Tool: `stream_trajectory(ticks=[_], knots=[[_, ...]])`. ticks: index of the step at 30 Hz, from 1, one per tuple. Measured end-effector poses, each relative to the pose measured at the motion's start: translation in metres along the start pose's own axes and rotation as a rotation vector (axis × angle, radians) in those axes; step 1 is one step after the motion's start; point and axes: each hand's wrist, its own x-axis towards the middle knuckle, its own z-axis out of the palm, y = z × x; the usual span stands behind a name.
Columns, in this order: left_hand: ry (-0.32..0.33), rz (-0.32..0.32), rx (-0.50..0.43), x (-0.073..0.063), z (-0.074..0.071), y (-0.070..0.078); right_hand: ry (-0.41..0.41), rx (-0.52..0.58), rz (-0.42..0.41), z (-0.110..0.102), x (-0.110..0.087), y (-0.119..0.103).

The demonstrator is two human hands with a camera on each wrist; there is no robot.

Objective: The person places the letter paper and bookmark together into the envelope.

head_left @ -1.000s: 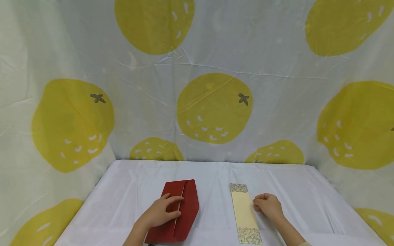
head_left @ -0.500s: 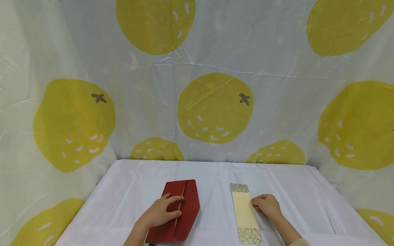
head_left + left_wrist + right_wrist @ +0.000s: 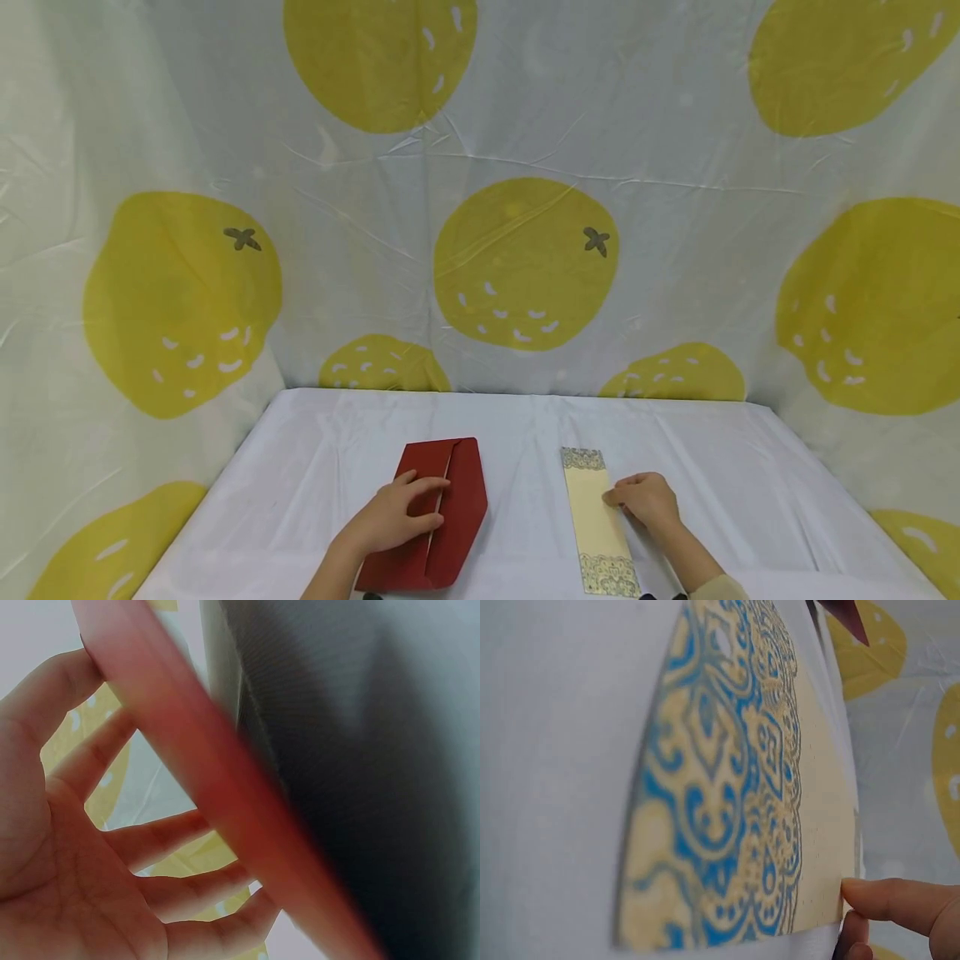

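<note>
Your left grip rested, fingers spread, on the red envelope; your right grip pinched the near edge of the cream card, right of the envelope. Risk, as judged: one-sided lifting might bend the card; light pressure might let the envelope slip.

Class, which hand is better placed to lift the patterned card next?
Probably the right hand: it pinches the long edge of the patterned card, while the left hand rests on the red envelope.
</note>
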Motion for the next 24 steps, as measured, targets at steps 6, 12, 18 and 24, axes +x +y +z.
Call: stream_trajectory(ticks=[6,12,18,24], knots=[[-0.006,0.004,-0.005,0.0,0.0,0.001,0.001,-0.041,0.01,0.001,0.001,-0.001],[-0.002,0.02,-0.004,-0.001,-0.001,0.001,-0.022,-0.037,0.019,0.001,0.002,0.001],[0.004,0.022,-0.003,-0.001,-0.002,0.001,-0.064,0.065,0.066,-0.003,0.007,0.002],[0.005,0.014,-0.004,-0.002,-0.002,0.002,-0.095,0.222,0.143,-0.011,0.007,0.001]])
